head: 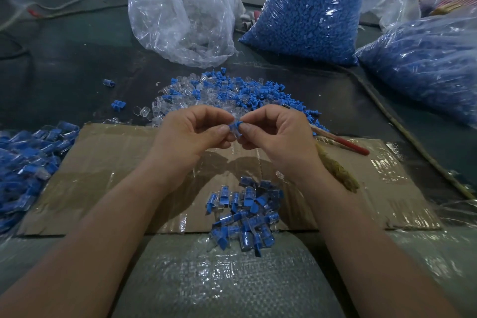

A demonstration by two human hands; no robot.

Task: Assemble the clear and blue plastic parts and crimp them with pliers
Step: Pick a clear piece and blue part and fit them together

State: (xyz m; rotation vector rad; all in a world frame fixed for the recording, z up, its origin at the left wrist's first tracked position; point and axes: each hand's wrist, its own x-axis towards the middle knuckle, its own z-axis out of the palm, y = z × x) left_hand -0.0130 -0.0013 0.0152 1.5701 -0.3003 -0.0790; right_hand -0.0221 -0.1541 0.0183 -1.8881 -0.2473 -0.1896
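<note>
My left hand (191,131) and right hand (273,134) pinch the blue part (233,125) and clear part (236,135) together between curled fingers (219,133), above the cardboard (116,162). Pushed crooked, the blue one could jam or slip from my grip.

I see the dark tabletop (67,59) carrying flattened cardboard (116,162), a loose clear-and-blue parts pile (227,90), a clear bag (180,8) and a blue-filled bag (309,8).
</note>
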